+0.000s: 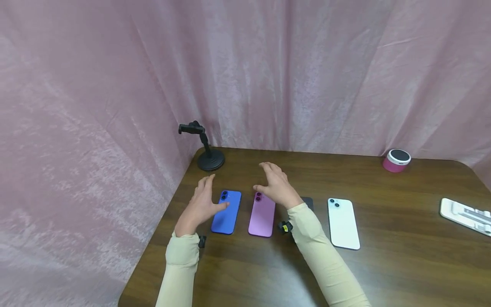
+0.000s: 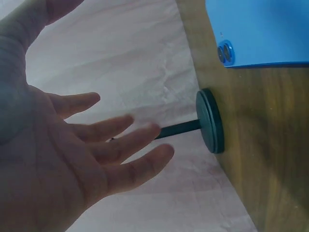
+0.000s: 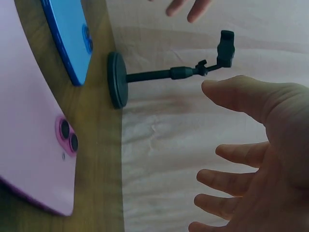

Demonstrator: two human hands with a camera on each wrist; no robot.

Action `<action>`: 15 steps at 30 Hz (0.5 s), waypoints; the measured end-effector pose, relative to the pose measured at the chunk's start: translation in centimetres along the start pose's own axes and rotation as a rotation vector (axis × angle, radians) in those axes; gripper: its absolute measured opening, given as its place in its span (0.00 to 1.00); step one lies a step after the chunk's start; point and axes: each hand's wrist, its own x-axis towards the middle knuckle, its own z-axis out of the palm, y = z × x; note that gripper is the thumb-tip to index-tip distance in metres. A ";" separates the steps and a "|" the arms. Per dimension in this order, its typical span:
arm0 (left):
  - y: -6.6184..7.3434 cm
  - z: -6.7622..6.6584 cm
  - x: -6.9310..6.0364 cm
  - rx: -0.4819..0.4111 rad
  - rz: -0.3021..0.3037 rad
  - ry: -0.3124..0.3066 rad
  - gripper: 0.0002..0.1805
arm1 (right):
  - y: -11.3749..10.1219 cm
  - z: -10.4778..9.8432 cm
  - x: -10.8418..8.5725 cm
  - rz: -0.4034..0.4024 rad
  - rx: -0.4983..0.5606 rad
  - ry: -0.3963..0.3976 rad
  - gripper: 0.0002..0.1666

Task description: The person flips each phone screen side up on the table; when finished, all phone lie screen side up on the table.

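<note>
Pink canister point(image 1: 397, 161), upright near the back edge of a brown wooden table point(image 1: 414, 273), with a white rim and a dark round top. Black stand point(image 1: 210, 157), well to the left of the canister: a round base bearing a pole and a clamp. White phone point(image 1: 344, 225), left of the canister and nearer the viewer, lying flat, back upward, with two lenses at its upper corner. White slab point(image 1: 465, 216), right of the canister and nearer, bearing a raised grey strip. Pink curtain point(image 1: 330, 76), behind the canister, hanging in folds.
</note>
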 end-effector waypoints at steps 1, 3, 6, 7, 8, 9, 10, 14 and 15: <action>-0.1 0.0 -0.2 -0.003 -0.003 -0.009 0.57 | 0.0 0.2 0.1 -0.004 0.001 -0.001 0.46; -0.2 0.1 -0.5 -0.019 -0.012 -0.020 0.57 | -0.2 0.5 0.1 -0.009 0.008 -0.006 0.46; -0.4 0.3 -1.0 -0.043 -0.028 -0.024 0.57 | -0.4 1.2 0.3 -0.014 0.020 -0.017 0.45; -0.5 0.4 -1.1 -0.048 -0.029 -0.024 0.57 | -0.5 1.4 0.3 -0.013 0.023 -0.022 0.45; -0.6 0.5 -1.3 -0.051 -0.032 -0.025 0.57 | -0.5 1.6 0.3 -0.012 0.027 -0.026 0.45; -0.6 0.6 -1.4 -0.054 -0.036 -0.027 0.57 | -0.6 1.8 0.4 -0.010 0.029 -0.031 0.45; -0.7 0.7 -1.5 -0.058 -0.044 -0.029 0.57 | -0.6 2.1 0.5 -0.010 0.029 -0.037 0.45; -1.2 1.1 -1.9 -0.066 -0.078 -0.045 0.56 | -1.0 3.0 0.8 -0.018 0.031 -0.056 0.44; -1.4 1.3 -2.0 -0.072 -0.087 -0.051 0.56 | -1.0 3.3 0.8 -0.022 0.031 -0.059 0.44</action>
